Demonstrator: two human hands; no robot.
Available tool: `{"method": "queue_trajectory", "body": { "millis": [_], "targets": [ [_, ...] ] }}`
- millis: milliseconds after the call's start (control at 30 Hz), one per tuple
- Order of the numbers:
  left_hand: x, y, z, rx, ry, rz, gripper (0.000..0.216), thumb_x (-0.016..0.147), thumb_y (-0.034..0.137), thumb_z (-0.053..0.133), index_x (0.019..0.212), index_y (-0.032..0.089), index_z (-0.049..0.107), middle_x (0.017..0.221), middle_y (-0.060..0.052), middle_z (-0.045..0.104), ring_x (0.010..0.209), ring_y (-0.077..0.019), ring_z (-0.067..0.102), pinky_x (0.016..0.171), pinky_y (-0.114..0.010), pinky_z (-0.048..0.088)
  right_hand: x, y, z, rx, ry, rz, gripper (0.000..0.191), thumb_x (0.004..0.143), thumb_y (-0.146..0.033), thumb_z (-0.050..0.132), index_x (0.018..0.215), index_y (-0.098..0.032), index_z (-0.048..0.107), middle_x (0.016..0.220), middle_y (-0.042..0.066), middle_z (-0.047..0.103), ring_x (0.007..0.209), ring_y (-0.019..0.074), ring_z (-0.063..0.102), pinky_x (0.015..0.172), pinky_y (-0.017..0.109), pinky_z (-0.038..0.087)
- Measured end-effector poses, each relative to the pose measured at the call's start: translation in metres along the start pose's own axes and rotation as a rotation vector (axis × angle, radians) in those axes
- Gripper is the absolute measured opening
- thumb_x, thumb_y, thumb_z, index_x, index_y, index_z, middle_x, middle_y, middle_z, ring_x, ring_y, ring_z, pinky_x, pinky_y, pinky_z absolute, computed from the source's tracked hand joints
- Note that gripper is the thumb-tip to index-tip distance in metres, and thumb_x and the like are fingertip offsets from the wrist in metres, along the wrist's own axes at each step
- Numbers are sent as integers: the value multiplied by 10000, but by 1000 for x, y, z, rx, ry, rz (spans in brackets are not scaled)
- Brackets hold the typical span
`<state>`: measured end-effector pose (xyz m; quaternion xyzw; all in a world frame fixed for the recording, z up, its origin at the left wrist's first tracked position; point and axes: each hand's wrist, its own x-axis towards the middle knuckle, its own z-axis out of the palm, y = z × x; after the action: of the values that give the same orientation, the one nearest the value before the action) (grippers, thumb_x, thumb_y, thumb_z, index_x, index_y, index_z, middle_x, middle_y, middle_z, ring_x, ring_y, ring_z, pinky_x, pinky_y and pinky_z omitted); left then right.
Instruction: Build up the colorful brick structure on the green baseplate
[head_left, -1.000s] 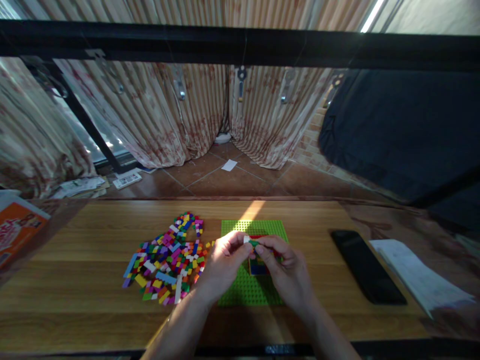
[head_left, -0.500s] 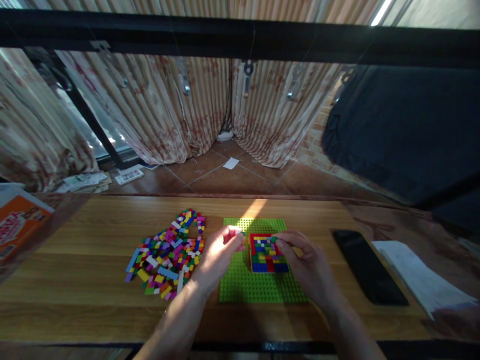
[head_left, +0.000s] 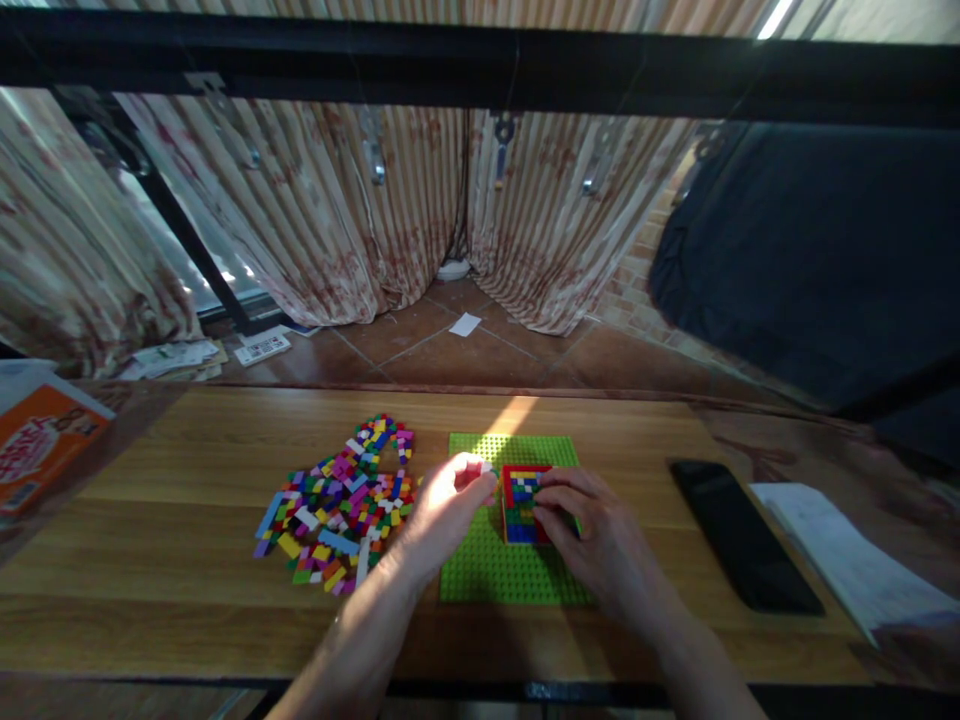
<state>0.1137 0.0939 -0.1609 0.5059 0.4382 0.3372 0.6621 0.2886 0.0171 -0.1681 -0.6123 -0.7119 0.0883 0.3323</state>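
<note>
A green studded baseplate [head_left: 480, 575] lies on the wooden table [head_left: 187, 590]. On it stands a small square block of coloured bricks [head_left: 519, 495] with a red rim. My right hand [head_left: 596, 545] rests on the block's right half, fingers curled and pressing down on it. My left hand [head_left: 450, 510] hovers at the block's left edge, fingers pinched on a small white brick [head_left: 484, 467]. A loose heap of small coloured bricks [head_left: 341, 505] lies left of the baseplate, beside my left hand.
A black phone [head_left: 742, 545] lies on the table to the right, with a white paper pad [head_left: 847, 570] beyond it. An orange box [head_left: 37, 445] sits at the far left. A black bar [head_left: 480, 75] crosses overhead; curtains [head_left: 337, 220] hang behind the table.
My hands, joined over the plate a second ago, have parted. The right hand has come down onto the brick block; the left keeps the white brick beside it.
</note>
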Motion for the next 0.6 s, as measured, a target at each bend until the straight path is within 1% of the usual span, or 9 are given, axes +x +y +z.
{"method": "queue_trajectory", "body": {
  "millis": [233,367,600],
  "targets": [
    [1,-2,2,13,-8,-18,222,675,351,641,727,159,543,694,29,525,686,-119,513,655,-231,471,1,-6,7,-94,-5,-28,100,880,-189,589,872,-209,687,1094,77,647,1001,237,588,892,435,493],
    [1,-4,3,56,-20,-27,183,678,317,614,711,158,530,669,33,505,653,-112,488,634,-228,447,2,-6,11,-126,13,-47,81,871,-193,616,849,-219,689,1089,66,649,995,236,578,901,442,472],
    [3,-9,2,133,-37,10,148,697,296,576,688,160,518,639,30,490,622,-115,468,594,-227,401,4,-7,16,-105,73,26,76,830,-168,669,764,-204,674,1010,62,646,950,228,572,867,420,468]
  ]
}}
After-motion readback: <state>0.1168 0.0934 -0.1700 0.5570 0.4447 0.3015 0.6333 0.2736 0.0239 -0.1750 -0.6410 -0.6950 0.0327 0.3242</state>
